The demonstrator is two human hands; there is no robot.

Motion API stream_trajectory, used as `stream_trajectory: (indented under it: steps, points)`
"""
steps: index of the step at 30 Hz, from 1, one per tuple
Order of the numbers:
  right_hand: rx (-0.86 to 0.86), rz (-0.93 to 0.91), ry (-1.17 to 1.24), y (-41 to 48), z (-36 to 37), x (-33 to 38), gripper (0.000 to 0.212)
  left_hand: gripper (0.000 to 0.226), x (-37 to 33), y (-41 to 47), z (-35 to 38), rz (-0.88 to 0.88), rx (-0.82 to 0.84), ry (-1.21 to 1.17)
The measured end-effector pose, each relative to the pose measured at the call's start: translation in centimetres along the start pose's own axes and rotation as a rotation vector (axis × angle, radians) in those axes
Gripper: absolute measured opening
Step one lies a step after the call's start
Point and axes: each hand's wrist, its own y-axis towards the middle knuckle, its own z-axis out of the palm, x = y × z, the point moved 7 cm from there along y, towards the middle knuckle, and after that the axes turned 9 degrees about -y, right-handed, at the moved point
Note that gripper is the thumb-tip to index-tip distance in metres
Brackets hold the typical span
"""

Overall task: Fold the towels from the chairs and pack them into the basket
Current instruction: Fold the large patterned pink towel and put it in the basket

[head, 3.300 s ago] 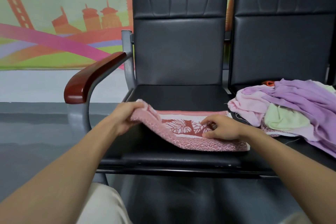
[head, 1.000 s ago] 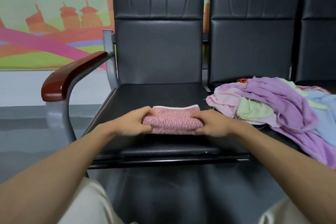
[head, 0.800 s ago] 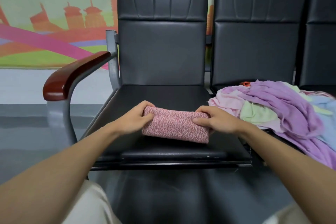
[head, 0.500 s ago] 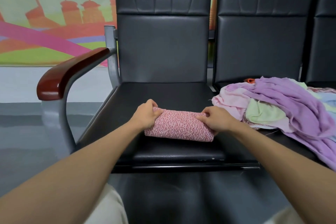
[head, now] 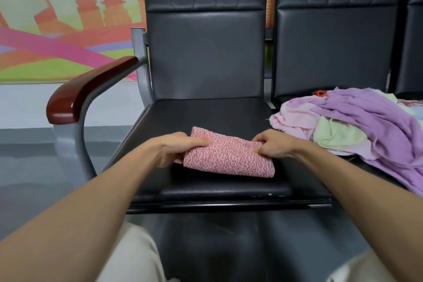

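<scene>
The folded pink towel (head: 226, 157), flat on the black chair seat (head: 206, 117) a second ago, now tilts clear of it, left hand (head: 176, 147) and right hand (head: 273, 145) fingers clamped on its ends.

Bare seat behind, blocked at both sides
The black seat (head: 206, 114) lies free between the folded pink towel (head: 226, 158) and the backrest (head: 206, 52). To the left the wooden armrest (head: 91, 83) rises over the seat's edge; to the right a heap of loose towels (head: 357, 121) crowds the next seat, its pink edge apparently just reaching the gap between chairs.
</scene>
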Motion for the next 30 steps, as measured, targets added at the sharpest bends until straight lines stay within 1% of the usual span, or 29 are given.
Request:
stream_trajectory:
  steps: [2,4,6,8,9,10,12,14,17,19,21,24,25,28,30]
  points:
    - [0.022,-0.028,0.037,-0.3,0.0,-0.2,0.025,0.038,-1.0,0.2,0.6,0.091,0.028,-0.122]
    - [0.066,-0.078,0.101,-1.0,-0.1,-0.4,0.025,0.048,-2.5,0.0,1.2,0.202,0.028,-0.158]
    - [0.108,-0.160,0.204,-1.9,-0.2,-0.5,0.037,0.054,-3.9,-0.3,1.6,0.313,0.032,-0.163]
    - [0.141,-0.212,0.316,-2.9,-0.4,-0.5,0.049,0.048,-5.2,-0.9,1.9,0.392,0.052,-0.195]
    - [0.151,-0.225,0.363,-3.3,-0.4,-0.4,0.050,0.048,-5.8,-1.4,1.9,0.427,0.067,-0.212]
    - [0.155,-0.239,0.396,-3.5,-0.5,-0.1,0.049,0.050,-6.4,-2.1,1.8,0.456,0.079,-0.224]
    - [0.136,-0.279,0.425,-3.6,-0.8,1.5,0.039,0.053,-7.0,-3.9,0.7,0.487,0.086,-0.233]
    - [0.049,-0.301,0.401,-3.2,-1.6,3.8,0.029,0.046,-6.9,-6.1,-1.7,0.498,0.036,-0.215]
    - [-0.083,-0.359,0.277,-2.6,-2.7,9.8,0.028,0.043,-5.7,-10.3,-7.6,0.494,-0.176,-0.235]
    - [-0.149,-0.436,0.124,-2.9,-2.9,15.6,0.028,0.040,-4.5,-13.6,-12.1,0.495,-0.348,-0.213]
    - [-0.175,-0.518,-0.043,-3.9,-2.4,22.1,0.029,0.037,-2.6,-17.3,-16.2,0.478,-0.493,-0.146]
    - [-0.136,-0.639,-0.258,-5.5,0.4,30.9,0.030,0.040,2.2,-22.4,-21.4,0.375,-0.671,-0.002]
    - [-0.114,-0.675,-0.307,-5.9,2.1,33.3,0.032,0.041,4.4,-23.9,-22.8,0.326,-0.703,0.014]
    - [-0.015,-0.730,-0.400,-6.5,7.8,38.0,0.039,0.041,11.0,-26.9,-25.4,0.184,-0.768,-0.014]
    - [0.085,-0.762,-0.451,-7.1,12.8,40.9,0.044,0.040,17.2,-28.7,-27.0,0.048,-0.844,-0.110]
